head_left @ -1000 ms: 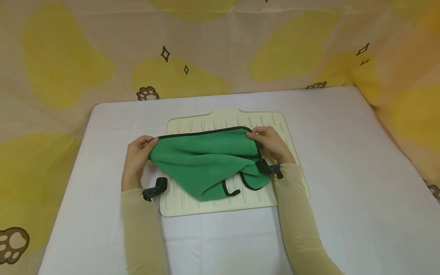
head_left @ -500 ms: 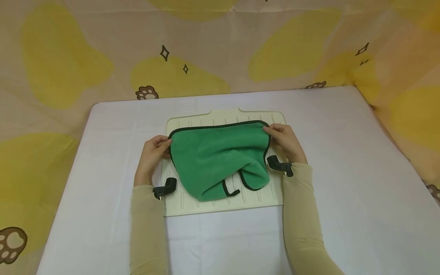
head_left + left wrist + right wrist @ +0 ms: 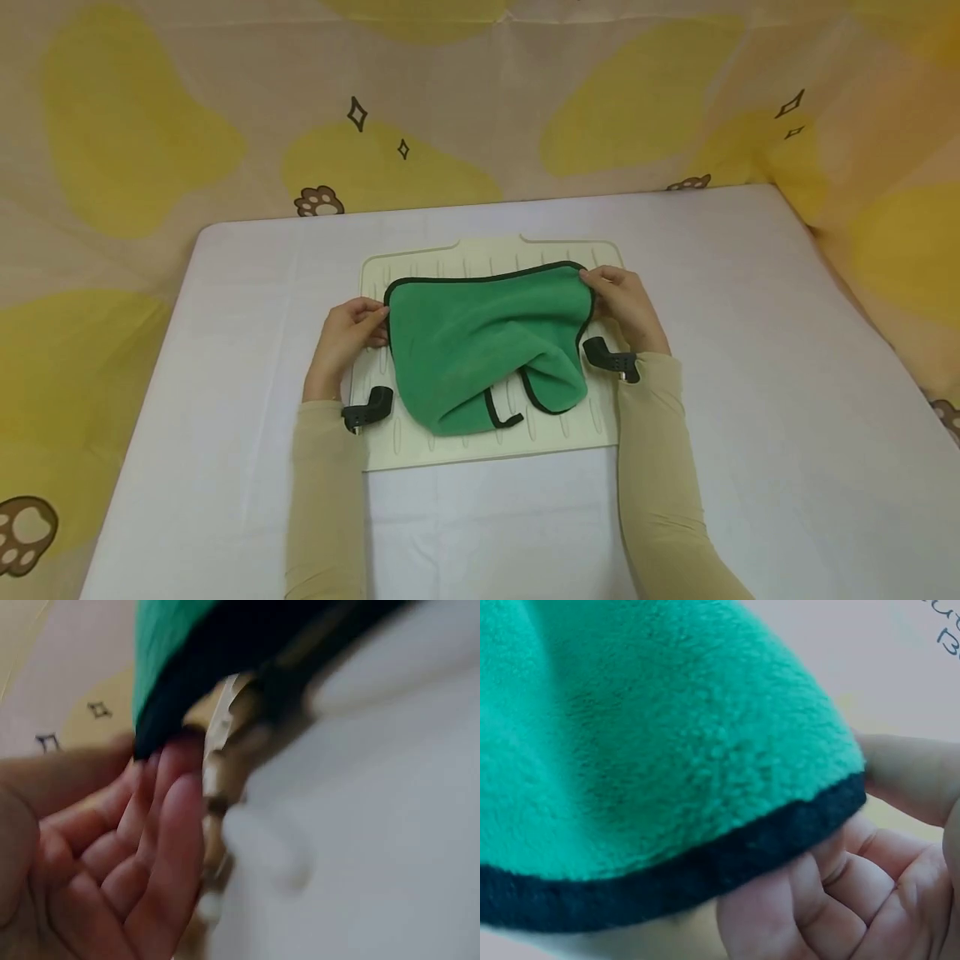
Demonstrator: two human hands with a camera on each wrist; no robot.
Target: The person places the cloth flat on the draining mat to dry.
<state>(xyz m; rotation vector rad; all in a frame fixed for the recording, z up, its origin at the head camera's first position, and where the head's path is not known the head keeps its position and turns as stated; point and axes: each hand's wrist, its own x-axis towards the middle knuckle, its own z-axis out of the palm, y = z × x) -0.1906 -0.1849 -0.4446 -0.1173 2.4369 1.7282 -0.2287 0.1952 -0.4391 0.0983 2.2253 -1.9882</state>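
Note:
A plush green towel (image 3: 480,333) with black edging lies partly spread over a cream ribbed mat (image 3: 420,454). Its upper part is stretched between two hands, while its lower part is bunched, with a fold and a curled black tip at the front. The left hand (image 3: 347,340) pinches the towel's left edge near the upper corner. In the left wrist view, thumb and fingertips meet at the dark trim (image 3: 169,724). At the upper right corner, the right hand (image 3: 630,307) pinches the edging. The right wrist view shows the pile and black trim (image 3: 705,862) close up.
Beneath the mat is a white-covered table (image 3: 757,400) reaching well past it on both sides. A patterned cloth backdrop (image 3: 480,100) hangs behind and along the sides. Each wrist carries a small black camera.
Both hands have shifted right, carrying the towel's upper edge with them, the left hand further during the last half second. The left side now lies flatter on the mat, its corner rounder.

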